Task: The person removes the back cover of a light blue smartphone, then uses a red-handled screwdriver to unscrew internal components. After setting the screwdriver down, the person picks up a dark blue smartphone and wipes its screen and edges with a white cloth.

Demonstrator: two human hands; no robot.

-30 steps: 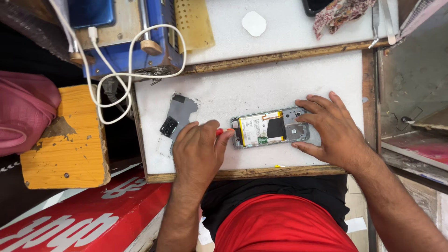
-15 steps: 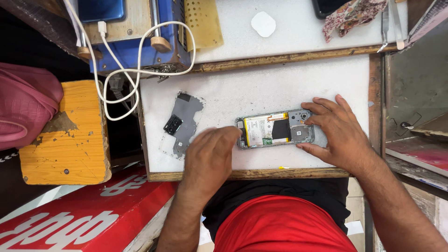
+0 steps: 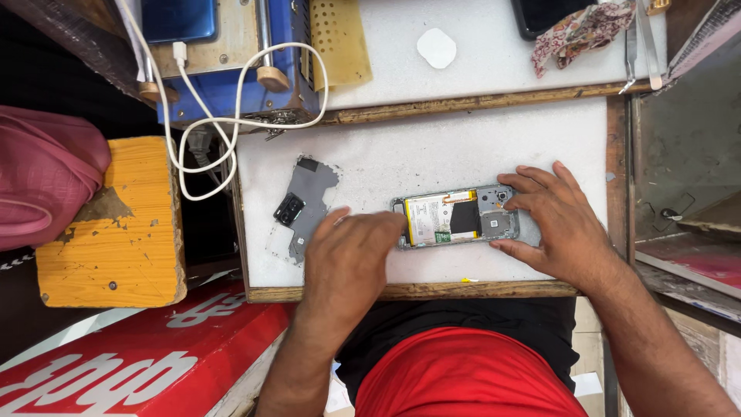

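Observation:
An opened phone (image 3: pixel 451 218) lies back-up on a white work board (image 3: pixel 432 147), its battery and circuit board exposed. My right hand (image 3: pixel 559 224) grips the phone's right end, with fingers on the far edge and thumb on the near edge. My left hand (image 3: pixel 347 262) lies palm down with blurred fingertips at the phone's left end. Whether it holds anything is hidden. A grey inner cover with a camera block (image 3: pixel 309 197) lies just left of my left hand.
A blue machine (image 3: pixel 231 85) with a looping white cable (image 3: pixel 231 123) stands at the back left. A yellow wooden stool (image 3: pixel 116 224), pink bag (image 3: pixel 46 177) and red board (image 3: pixel 154 355) are on the left. Tweezers (image 3: pixel 641 38) and a patterned cloth (image 3: pixel 579 31) lie at the back right.
My left hand has slid right, up to the phone's left end. A red tip seen beside it one second ago no longer shows. My right hand stays on the phone.

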